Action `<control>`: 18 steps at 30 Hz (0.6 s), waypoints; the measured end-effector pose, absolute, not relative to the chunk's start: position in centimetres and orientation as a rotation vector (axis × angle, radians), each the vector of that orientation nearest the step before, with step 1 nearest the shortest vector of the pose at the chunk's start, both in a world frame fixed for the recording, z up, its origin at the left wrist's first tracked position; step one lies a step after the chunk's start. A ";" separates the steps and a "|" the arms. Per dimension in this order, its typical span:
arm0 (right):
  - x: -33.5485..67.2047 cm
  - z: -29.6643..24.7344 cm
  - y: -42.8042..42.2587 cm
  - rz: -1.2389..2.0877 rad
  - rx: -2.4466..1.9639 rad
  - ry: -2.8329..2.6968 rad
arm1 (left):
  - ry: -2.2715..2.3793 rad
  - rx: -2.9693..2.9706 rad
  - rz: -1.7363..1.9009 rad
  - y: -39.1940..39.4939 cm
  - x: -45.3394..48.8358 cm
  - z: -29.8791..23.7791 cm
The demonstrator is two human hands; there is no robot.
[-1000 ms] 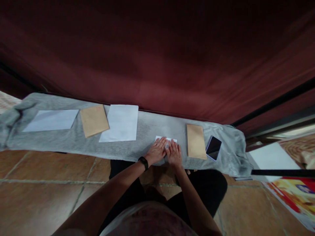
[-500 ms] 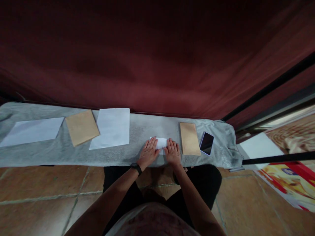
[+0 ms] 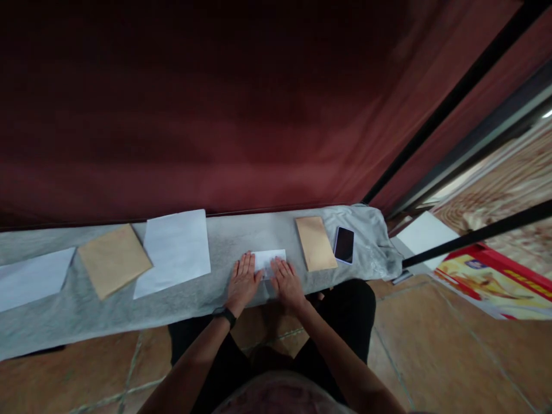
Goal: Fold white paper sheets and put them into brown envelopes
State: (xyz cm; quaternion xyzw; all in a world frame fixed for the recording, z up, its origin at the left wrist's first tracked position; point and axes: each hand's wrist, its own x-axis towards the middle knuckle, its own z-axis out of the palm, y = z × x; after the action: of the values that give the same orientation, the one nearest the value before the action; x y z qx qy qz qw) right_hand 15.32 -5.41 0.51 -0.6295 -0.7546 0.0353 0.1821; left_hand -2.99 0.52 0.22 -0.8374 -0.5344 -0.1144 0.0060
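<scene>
A small folded sheet of white paper (image 3: 268,259) lies on the grey cloth in front of me. My left hand (image 3: 244,280) rests flat on its left side, fingers stretched forward, a dark band on the wrist. On its right part lies my right hand (image 3: 286,282), also flat, with fingers pointing up and left over the paper. Both palms hide the paper's near corners. Just right of my right hand is a brown envelope (image 3: 316,244), and beyond it a phone (image 3: 344,245) with a dark screen.
The grey cloth (image 3: 233,236) covers a long narrow bench. Left of my hands lie a large white sheet (image 3: 176,250), a brown envelope (image 3: 114,260) and another white sheet (image 3: 37,279). A dark red curtain (image 3: 241,144) hangs behind. At right are black poles (image 3: 440,109) and a colourful box (image 3: 495,282).
The view has turned and tilted, so the bench slants. My right hand has slid left over the paper, covering its right part more. My left hand stays flat at the left side.
</scene>
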 end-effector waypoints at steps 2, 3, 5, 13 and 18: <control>15.2 0.4 -6.8 0.104 -1.716 -2.171 | -1.650 -2.626 -0.372 0.6 -3.2 0.2; 15.3 0.4 -7.4 0.103 -1.714 -2.172 | -1.640 -2.630 -0.383 0.6 -3.4 0.2; 16.0 0.4 -8.2 0.098 -1.730 -2.167 | -1.635 -2.625 -0.415 0.7 -3.5 0.2; 18.1 0.3 -8.6 0.082 -1.709 -2.221 | -1.226 -2.987 -0.365 -1.0 2.0 0.7; 18.1 -0.2 -8.6 0.064 -1.700 -2.223 | -1.113 -3.094 -0.294 -0.8 3.2 0.7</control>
State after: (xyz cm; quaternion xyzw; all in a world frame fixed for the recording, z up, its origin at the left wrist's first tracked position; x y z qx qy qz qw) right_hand 18.12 -8.65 -0.21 -0.5985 -0.7824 0.0225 0.1705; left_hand 3.20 -0.79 0.66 -0.9342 -0.3361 -0.0886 -0.0800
